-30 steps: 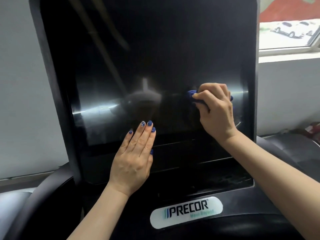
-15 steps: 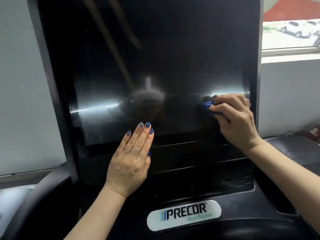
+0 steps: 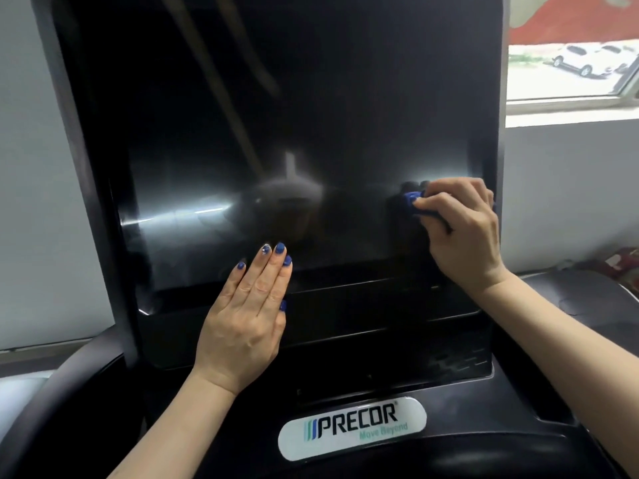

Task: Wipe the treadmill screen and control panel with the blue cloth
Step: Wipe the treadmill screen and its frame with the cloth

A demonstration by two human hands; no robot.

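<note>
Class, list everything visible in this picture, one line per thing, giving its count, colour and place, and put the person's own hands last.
treadmill screen: one, black and glossy, upright, fills the middle of the view
control panel: one, black, directly below the screen
logo badge: one, white, reads PRECOR, on the black console below the panel
blue cloth: one, blue, pressed to the screen near its right edge
window: one, top right, white cars outside
wall: grey-white, left and right of the treadmill
left hand: flat, fingers straight, blue nails, over the screen's lower edge
right hand: grips the cloth against the screen
</note>
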